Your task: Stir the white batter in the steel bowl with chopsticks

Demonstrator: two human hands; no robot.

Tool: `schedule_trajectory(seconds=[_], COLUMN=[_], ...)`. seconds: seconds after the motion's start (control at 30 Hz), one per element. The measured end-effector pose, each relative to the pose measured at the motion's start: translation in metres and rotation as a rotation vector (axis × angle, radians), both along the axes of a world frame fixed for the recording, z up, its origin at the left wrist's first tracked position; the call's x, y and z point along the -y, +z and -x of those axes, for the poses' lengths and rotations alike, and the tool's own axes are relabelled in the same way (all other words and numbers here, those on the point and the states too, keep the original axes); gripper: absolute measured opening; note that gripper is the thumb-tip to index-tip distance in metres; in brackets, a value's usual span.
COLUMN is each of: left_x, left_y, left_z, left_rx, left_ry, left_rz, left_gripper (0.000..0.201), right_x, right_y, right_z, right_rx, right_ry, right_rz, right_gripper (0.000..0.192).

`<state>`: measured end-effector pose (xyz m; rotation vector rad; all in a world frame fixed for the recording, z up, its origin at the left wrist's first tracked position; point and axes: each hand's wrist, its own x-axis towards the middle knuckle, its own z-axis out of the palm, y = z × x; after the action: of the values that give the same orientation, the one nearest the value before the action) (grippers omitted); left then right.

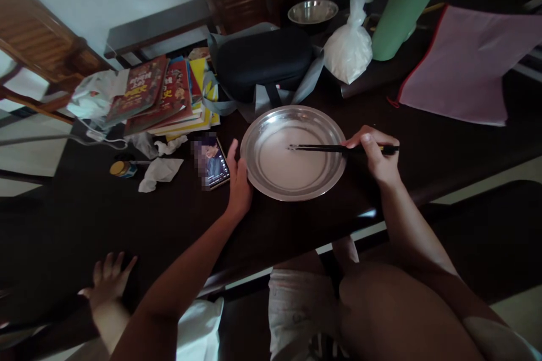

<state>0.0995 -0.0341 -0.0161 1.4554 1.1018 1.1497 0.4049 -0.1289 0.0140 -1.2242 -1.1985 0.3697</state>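
A wide steel basin (254,177) with a pale milky liquid in it sits on the dark table (84,220) in front of me. My left hand (239,180) rests against the basin's left rim, fingers curved along it. My right hand (375,153) holds a pair of dark chopsticks (322,148) at the right rim. The chopsticks lie level over the basin with their tips reaching into the liquid near the middle.
A lit phone (212,162) lies just left of my left hand. Books (156,93), crumpled tissues (158,172), a black case (262,62), a white plastic bag (349,48), a green roll (402,5) and a pink cloth (466,62) crowd the far side. Another person's small hand (108,282) grips the near left edge.
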Motion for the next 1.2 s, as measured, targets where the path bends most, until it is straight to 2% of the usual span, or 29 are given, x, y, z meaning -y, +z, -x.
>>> schedule_trajectory(seconds=[0.2, 0.37, 0.43, 0.53, 0.6, 0.7, 0.77, 0.87, 0.93, 1.03, 1.1, 1.2], left_x=[-0.0009, -0.0015, -0.0018, -0.0015, -0.001, -0.0008, -0.0011, -0.0013, -0.0009, -0.0003, -0.0003, -0.0004], left_y=[0.0035, 0.0033, 0.0022, 0.0015, 0.0017, 0.0019, 0.0018, 0.002, 0.0027, 0.0036, 0.0038, 0.0039], left_z=[-0.0017, -0.0011, -0.0011, -0.0015, -0.0018, -0.0025, -0.003, -0.0035, -0.0035, -0.0031, -0.0027, -0.0023], left_rx=[-0.009, -0.014, 0.003, 0.011, 0.006, 0.002, 0.004, 0.009, -0.002, -0.023, -0.019, 0.0], left_ry=[-0.009, -0.015, -0.003, 0.004, -0.001, -0.001, 0.004, 0.0, -0.007, -0.011, -0.013, -0.004], left_rz=[-0.018, -0.027, -0.006, 0.014, 0.007, 0.004, 0.004, -0.005, -0.014, -0.033, -0.032, -0.015], left_gripper=[0.046, 0.04, 0.04, 0.04, 0.041, 0.044, 0.045, 0.045, 0.044, 0.043, 0.042, 0.04], right_x=[-0.0002, 0.0009, 0.0015, 0.0013, 0.0007, 0.0003, 0.0004, 0.0001, -0.0002, -0.0004, -0.0001, 0.0003], right_y=[-0.0014, -0.0004, -0.0007, -0.0014, -0.0015, -0.0007, 0.0003, 0.002, 0.0028, 0.0027, 0.002, 0.0007], right_z=[-0.0004, 0.0014, 0.0015, 0.0006, 0.0001, -0.0001, 0.0, 0.0005, 0.001, 0.0007, -0.0002, -0.0017], right_rx=[0.023, -0.04, -0.072, 0.01, 0.018, -0.105, -0.111, 0.041, 0.071, -0.067, -0.098, 0.03], right_ry=[0.064, -0.064, -0.001, 0.113, 0.064, -0.045, 0.013, 0.128, 0.048, -0.096, -0.023, 0.141], right_rz=[-0.025, -0.044, -0.027, 0.011, -0.021, -0.104, -0.078, 0.025, 0.01, -0.084, -0.066, 0.028], right_gripper=[0.039, 0.041, 0.042, 0.035, 0.032, 0.041, 0.043, 0.037, 0.037, 0.046, 0.048, 0.038])
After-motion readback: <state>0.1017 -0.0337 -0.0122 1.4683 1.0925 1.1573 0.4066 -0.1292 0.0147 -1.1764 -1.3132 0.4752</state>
